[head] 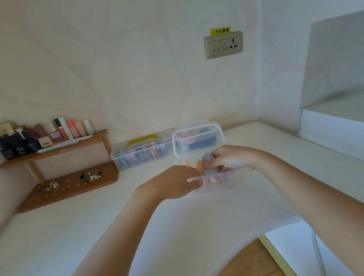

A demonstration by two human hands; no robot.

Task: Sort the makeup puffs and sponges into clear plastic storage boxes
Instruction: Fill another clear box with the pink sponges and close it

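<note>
Right hand (230,159) pinches egg-shaped grey sponge (207,158); left hand (175,182) grips clear plastic box (223,181).

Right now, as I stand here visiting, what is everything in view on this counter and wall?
grey sponge: one, grey, held over the open box
orange sponges: at least two, peach-orange, inside the open box
open box: one, clear, middle of the counter
upright lid: one, clear, behind the open box
long box: one, clear with a yellow handle, by the wall, coloured pieces inside
wooden shelf: one, brown, two tiers, far left
bottles: many, mixed colours, top tier
trinkets: several, metallic, bottom tier
wall socket: one, beige, under a yellow sticker
left hand: holds the open box's near rim
right hand: holds the grey sponge
</note>
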